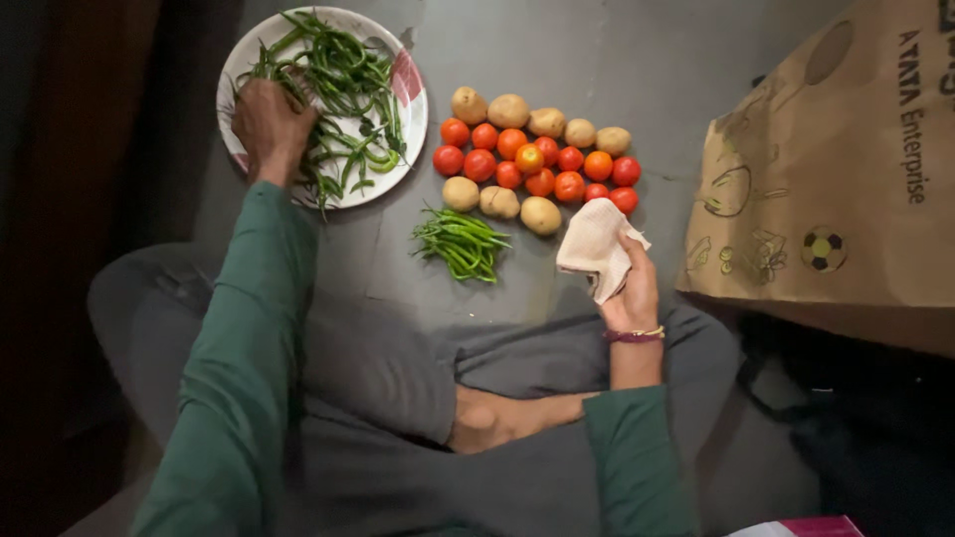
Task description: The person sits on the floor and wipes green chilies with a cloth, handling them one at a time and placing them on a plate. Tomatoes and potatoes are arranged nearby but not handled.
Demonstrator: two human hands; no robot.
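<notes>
Holding a folded cloth (594, 247), right hand (629, 288), fingers tight. Grabbing green chillies (343, 85) on white plate (410, 109), left hand (269, 124). Small chilli pile (461, 242) already on floor (617, 50) beside tomatoes (537, 164) and potatoes (507, 204). Most still on plate.

Cloth (594, 246) woven, matt, off-white, slightly coarse. Plate (406, 82) smooth glazed, mild sheen. Tomatoes (537, 164) glossy smooth skin. Potatoes (508, 110) matt, rough. Green chillies (462, 244) waxy. Paper bag (846, 159) brown, matt, creased. Floor (597, 60) grey, matt stone.

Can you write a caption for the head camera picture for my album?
Left hand on green chillies, right hand holding a cloth beside tomatoes.
</notes>
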